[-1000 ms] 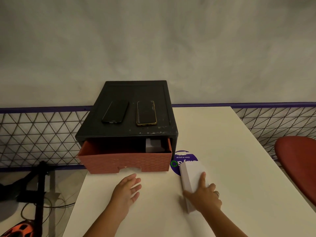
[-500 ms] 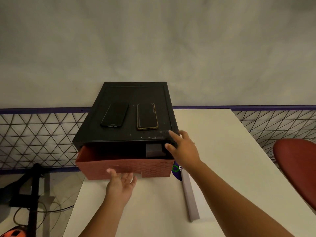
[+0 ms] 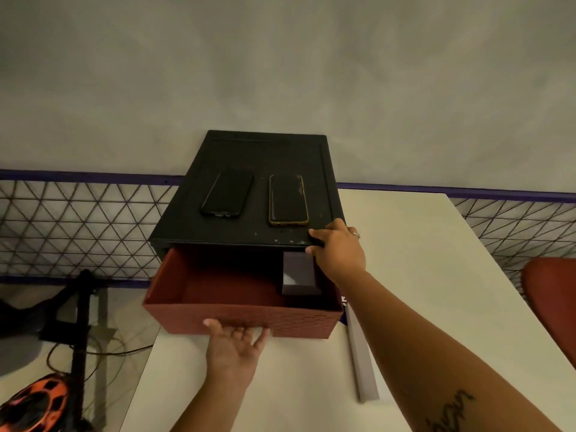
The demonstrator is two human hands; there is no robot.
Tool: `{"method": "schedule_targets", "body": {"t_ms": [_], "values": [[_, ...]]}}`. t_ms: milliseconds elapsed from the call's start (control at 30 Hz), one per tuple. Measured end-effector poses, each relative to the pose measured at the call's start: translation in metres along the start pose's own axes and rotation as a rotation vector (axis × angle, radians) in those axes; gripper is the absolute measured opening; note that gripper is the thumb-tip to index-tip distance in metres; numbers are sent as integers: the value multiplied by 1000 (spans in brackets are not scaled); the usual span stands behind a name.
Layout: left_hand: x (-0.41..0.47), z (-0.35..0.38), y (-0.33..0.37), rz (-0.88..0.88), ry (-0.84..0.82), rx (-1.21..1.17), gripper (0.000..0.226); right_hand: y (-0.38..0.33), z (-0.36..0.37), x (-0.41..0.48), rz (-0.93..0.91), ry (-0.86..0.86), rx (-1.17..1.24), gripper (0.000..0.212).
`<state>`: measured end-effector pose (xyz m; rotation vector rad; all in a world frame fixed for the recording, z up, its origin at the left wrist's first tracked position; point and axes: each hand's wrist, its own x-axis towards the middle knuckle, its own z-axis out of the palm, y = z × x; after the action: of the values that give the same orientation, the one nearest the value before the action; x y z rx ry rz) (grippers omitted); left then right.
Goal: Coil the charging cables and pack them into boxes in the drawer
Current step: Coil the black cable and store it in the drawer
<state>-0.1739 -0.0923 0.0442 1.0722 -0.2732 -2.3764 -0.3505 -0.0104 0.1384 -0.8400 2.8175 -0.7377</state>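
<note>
Nothing can be read for certain. A cursive tattoo (image 3: 450, 411) runs along the right forearm (image 3: 414, 344), its letters too looped to make out. On the counter (image 3: 420, 275), a purple sticker (image 3: 343, 307) shows only a sliver with a white fragment beside the drawer (image 3: 237, 316), illegible.

Phones: black one (image 3: 226, 194) and gold-edged one (image 3: 288, 199), lying flat, side by side, screens dark.
Counter (image 3: 420, 275): white, bordered by a mesh railing (image 3: 78, 226).
Chair (image 3: 551, 294): red, right of the counter.
Helmet (image 3: 34, 403): orange, on the floor, lower left.
</note>
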Motion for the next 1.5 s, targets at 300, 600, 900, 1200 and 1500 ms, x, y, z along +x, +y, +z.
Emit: {"method": "schedule_targets", "body": {"t_ms": [300,600,900,1200,1500], "values": [[-53,-32,-6,-50,56,-53,63,-3,0,-2,26,-4,-4,44],[-103,-88,-11,-64,121,32,60,0,6,1,27,-14,-16,46],[-138,-79,-23,-213,176,566,35,40,8,-35,-25,19,267,57],[-172,-19,-31,-218,-477,1215,24,123,39,-133,437,-151,-43,81],[-167,16,-31,-90,-574,1172,11,134,47,-172,508,-260,-103,103]]}}
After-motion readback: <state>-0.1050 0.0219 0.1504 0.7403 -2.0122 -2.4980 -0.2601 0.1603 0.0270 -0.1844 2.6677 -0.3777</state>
